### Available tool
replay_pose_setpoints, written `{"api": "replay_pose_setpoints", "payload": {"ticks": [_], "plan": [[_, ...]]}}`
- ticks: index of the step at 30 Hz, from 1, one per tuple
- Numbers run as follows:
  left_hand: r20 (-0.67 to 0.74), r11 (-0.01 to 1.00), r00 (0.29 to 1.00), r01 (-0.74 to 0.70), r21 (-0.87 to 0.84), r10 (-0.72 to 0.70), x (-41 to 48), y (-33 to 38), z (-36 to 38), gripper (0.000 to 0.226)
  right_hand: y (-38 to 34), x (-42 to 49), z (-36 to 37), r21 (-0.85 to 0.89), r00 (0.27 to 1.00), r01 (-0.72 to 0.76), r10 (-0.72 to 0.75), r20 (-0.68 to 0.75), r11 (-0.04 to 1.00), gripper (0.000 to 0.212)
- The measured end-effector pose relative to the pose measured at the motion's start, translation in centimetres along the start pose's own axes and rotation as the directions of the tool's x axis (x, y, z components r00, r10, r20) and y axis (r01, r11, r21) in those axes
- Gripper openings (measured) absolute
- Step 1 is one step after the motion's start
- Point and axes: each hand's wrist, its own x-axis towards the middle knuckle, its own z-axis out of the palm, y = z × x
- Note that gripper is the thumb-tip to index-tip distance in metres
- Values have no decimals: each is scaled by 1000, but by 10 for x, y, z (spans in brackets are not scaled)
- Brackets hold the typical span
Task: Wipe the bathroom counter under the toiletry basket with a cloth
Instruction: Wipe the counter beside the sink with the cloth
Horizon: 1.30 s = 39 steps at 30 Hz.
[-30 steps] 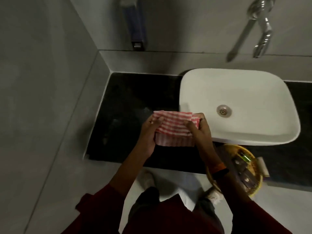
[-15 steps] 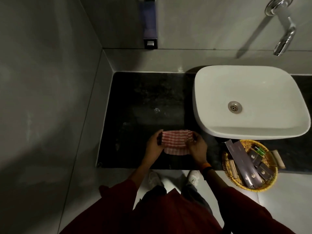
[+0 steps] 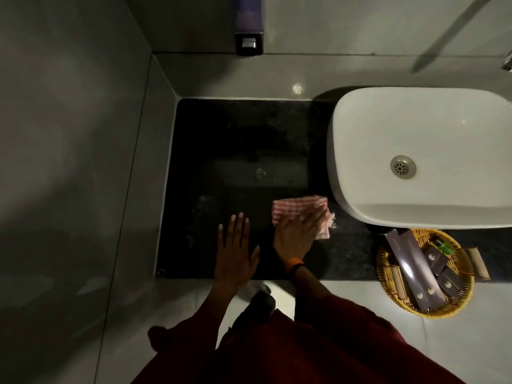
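Note:
A folded red-and-white striped cloth (image 3: 293, 207) lies on the black counter (image 3: 235, 151), just left of the sink. My right hand (image 3: 297, 234) presses flat on the cloth's near right part, fingers spread over it. Flat on the bare counter to the left of the cloth lies my left hand (image 3: 235, 250), fingers apart, holding nothing. The yellow woven toiletry basket (image 3: 388, 292) sits at the counter's front right edge, below the sink. It holds dark boxes and a small green bottle.
A white basin (image 3: 415, 151) stands on the counter at the right, close to the cloth. A soap dispenser (image 3: 248, 31) hangs on the back wall. Grey tiled walls close the left side and the back. Pale floor lies below the counter edge.
Both hands held the cloth up and folded it smaller. Now it lies on the counter under my right hand, and my left hand has let go and rests flat beside it.

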Motion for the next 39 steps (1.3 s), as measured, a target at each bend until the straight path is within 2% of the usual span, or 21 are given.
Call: {"api": "replay_pose_setpoints", "payload": {"ticks": [2,5,8,10,16,19,22,24,29,33,36,39], "plan": [[-11,1000,1000,-2,-5,2,1,0,3,76,4,21,5,-71,990,137,-139,-18,988,77],[-38,1000,999,-2,-8,2,2,-3,11,78,10,59,8,-160,932,362,-351,94,918,79],[-39,1000,999,-10,-24,9,4,-4,14,77,-6,98,10,-223,803,596,-567,184,772,78],[-50,1000,999,-12,-21,11,4,-4,16,77,-26,117,14,-200,702,712,-675,227,673,79],[-43,1000,999,-16,-21,15,4,-5,15,77,-81,134,44,-174,425,905,-827,367,388,70],[-40,1000,999,-11,-11,10,4,-5,16,78,-97,123,58,-163,365,931,-844,394,326,70],[-37,1000,999,-7,-6,7,4,-5,15,78,-99,120,58,-182,363,932,-837,410,315,73],[-44,1000,999,-7,-4,7,3,-5,14,78,-92,122,50,-203,390,920,-827,404,335,73],[-57,1000,998,-10,-6,10,2,-4,13,79,-38,110,23,-218,586,810,-754,296,544,75],[-65,1000,998,-11,-15,10,3,-4,14,80,21,79,7,-284,725,686,-666,179,670,76],[-63,999,998,-21,-24,20,3,-6,15,78,45,45,10,-331,781,615,-610,134,715,82],[-63,998,998,-19,-67,15,2,-7,13,72,42,21,18,-317,792,608,-584,176,728,82]]}}
